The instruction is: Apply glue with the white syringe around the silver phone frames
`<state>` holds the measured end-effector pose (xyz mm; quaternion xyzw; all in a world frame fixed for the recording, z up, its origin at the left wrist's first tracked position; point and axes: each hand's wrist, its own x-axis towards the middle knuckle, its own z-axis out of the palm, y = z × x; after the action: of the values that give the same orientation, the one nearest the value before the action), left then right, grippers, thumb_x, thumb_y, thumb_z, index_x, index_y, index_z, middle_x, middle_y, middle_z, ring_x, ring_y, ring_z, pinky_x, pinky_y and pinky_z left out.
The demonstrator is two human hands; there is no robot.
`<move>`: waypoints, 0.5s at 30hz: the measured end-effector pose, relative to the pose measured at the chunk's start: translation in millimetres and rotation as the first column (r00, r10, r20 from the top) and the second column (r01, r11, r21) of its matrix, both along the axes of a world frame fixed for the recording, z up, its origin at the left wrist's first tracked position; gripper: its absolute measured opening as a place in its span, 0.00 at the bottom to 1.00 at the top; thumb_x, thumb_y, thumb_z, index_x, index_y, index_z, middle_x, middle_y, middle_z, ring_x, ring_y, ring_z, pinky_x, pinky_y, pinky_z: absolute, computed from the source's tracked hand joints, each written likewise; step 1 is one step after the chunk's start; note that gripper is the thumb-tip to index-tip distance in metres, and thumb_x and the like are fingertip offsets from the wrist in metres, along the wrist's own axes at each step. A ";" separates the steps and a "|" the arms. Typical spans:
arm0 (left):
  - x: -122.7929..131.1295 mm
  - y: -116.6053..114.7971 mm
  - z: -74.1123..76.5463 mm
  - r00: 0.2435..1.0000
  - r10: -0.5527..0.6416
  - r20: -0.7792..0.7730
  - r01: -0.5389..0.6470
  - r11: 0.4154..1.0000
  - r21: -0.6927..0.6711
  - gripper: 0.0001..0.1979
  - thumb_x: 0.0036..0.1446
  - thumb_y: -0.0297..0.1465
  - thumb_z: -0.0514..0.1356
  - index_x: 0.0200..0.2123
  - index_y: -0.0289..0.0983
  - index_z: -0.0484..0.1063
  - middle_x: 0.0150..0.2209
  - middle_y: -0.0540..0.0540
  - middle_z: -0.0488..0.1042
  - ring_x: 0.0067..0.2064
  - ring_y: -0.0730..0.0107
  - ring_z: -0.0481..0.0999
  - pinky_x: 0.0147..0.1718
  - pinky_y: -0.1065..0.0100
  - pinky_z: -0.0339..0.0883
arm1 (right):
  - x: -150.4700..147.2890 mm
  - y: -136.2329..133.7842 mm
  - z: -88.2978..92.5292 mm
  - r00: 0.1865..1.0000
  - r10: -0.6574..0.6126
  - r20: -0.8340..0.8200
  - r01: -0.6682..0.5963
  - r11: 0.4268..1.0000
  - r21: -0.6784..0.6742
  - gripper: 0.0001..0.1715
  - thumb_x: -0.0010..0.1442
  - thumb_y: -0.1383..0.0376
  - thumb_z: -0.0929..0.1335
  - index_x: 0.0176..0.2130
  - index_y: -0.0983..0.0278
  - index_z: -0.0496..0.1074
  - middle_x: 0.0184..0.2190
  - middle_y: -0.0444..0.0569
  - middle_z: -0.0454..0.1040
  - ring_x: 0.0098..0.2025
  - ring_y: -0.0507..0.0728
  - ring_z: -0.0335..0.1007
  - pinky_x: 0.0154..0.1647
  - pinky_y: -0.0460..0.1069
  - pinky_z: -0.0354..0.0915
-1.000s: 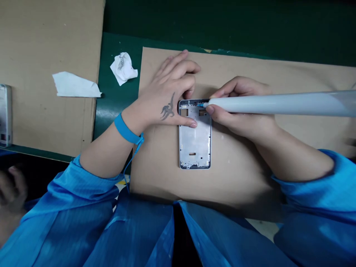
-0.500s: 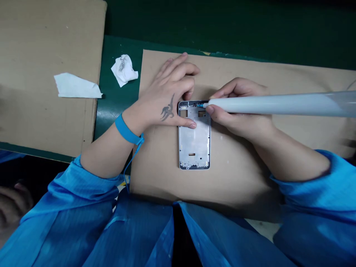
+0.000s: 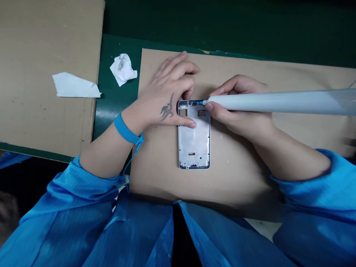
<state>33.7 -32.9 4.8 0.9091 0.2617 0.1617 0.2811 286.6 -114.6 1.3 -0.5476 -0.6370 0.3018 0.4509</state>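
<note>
A silver phone frame [image 3: 191,137] with dark edges and several cut-outs lies flat on a brown cardboard sheet. My left hand [image 3: 169,91] steadies it at the upper left, its thumb on the metal face and the bent fingers around the top edge. In my right hand [image 3: 239,100] is a long white syringe-like dispenser [image 3: 258,102], gripped near its front end between thumb and fingers. Its thin blue tip [image 3: 199,103] points left, at the top edge of the frame. Whether the tip touches the frame I cannot tell.
The cardboard sheet [image 3: 172,185] covers the green table [image 3: 108,107]. To the left are a crumpled white tissue [image 3: 124,69] and a folded white wipe [image 3: 75,85]. The wipe lies partly on another cardboard sheet [image 3: 47,126]. A blue wrist strap [image 3: 126,129] trails a cord.
The dispenser and its tip have shifted slightly up and to the left along the frame's top edge. My left hand and the frame look almost the same. A blurred hand at lower left has moved.
</note>
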 end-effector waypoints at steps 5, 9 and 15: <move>0.9 -0.7 1.5 1.000 0.008 0.006 -0.008 1.000 0.002 0.26 0.60 0.60 0.71 0.47 0.45 0.79 0.75 0.37 0.70 0.86 0.34 0.49 0.86 0.29 0.41 | -3.5 1.2 1.1 0.999 -0.029 -0.013 0.029 0.999 0.016 0.24 0.52 0.45 0.86 0.32 0.55 0.79 0.32 0.47 0.86 0.27 0.59 0.78 0.25 0.56 0.69; 2.1 -2.1 3.7 1.000 0.030 0.005 -0.030 0.999 -0.012 0.25 0.59 0.60 0.71 0.47 0.48 0.81 0.74 0.42 0.71 0.86 0.34 0.51 0.86 0.30 0.40 | -3.8 1.1 1.7 0.999 -0.032 0.009 0.032 0.999 0.024 0.25 0.53 0.43 0.86 0.32 0.53 0.78 0.32 0.49 0.86 0.28 0.61 0.79 0.26 0.58 0.70; 3.3 -2.3 5.6 0.999 0.032 -0.010 -0.032 0.999 -0.013 0.27 0.60 0.61 0.67 0.48 0.47 0.82 0.75 0.43 0.71 0.85 0.35 0.52 0.87 0.33 0.40 | -1.2 -1.1 5.1 0.999 0.007 0.041 -0.007 1.000 -0.002 0.26 0.55 0.39 0.86 0.36 0.50 0.79 0.34 0.49 0.86 0.30 0.63 0.79 0.29 0.62 0.74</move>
<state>37.1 -35.2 10.3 0.9037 0.2787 0.1601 0.2830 285.3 -115.7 6.4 -0.5518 -0.6479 0.2926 0.4361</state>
